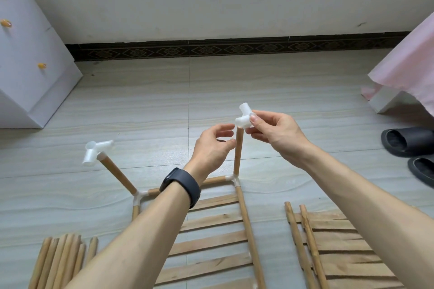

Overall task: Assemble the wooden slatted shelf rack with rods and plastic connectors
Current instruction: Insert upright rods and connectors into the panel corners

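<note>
White connector [244, 118] pinched in our right hand [276, 135] caps the upright rod [238, 152] at the rack's [211, 219] far right corner, our left hand [211, 149] loosely curled beside it, holding nothing.

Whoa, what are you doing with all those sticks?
A person is building a wooden rack on the floor. The right hand pinches a white connector on top of an upright rod, with the left hand at the rod just below. The other upright rod already has its connector. Spare rods lie at the left, a second slatted panel at the right.
</note>
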Available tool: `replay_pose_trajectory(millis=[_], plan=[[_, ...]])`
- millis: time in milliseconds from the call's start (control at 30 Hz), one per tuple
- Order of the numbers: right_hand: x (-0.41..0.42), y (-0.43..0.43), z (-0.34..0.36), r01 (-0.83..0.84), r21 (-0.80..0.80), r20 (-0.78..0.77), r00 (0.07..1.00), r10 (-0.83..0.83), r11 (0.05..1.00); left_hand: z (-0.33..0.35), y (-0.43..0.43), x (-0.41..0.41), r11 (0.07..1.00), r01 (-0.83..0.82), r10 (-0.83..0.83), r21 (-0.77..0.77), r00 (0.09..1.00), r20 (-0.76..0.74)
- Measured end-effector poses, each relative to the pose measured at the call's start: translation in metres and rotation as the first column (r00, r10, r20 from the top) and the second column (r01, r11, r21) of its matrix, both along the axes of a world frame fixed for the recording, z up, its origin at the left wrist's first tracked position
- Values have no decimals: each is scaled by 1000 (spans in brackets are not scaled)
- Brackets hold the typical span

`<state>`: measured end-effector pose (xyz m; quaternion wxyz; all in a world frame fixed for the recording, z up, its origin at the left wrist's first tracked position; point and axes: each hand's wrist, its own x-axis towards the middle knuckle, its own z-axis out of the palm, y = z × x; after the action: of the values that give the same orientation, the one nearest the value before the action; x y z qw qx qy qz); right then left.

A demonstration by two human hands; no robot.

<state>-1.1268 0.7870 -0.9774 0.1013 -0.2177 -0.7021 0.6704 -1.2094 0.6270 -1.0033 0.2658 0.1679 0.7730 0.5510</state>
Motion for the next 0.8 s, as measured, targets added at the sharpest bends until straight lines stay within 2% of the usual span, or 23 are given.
replay_pose_trajectory(millis=[167, 467, 533, 667, 800], plan=[[-7, 2, 8, -138, 18, 122, 983, 135, 990, -7, 4, -4, 987, 104, -114, -122, 990, -79], [-21, 6, 19, -281, 148, 273, 933, 234, 948, -37, 19, -8, 950, 172, -217, -261, 963, -157], [-19, 6, 11, -257, 143, 264, 941, 213, 956, -45, 25, -7, 939, 174, -237, -298, 952, -192], [-14, 7, -5, -100, 137, 173, 982, 76, 986, -56, 33, -5, 950, 134, -208, -282, 945, -253], [-11, -1, -15, -1, 41, 56, 998, -1, 999, -62, 34, -5, 959, 116, -186, -259, 946, -265]])
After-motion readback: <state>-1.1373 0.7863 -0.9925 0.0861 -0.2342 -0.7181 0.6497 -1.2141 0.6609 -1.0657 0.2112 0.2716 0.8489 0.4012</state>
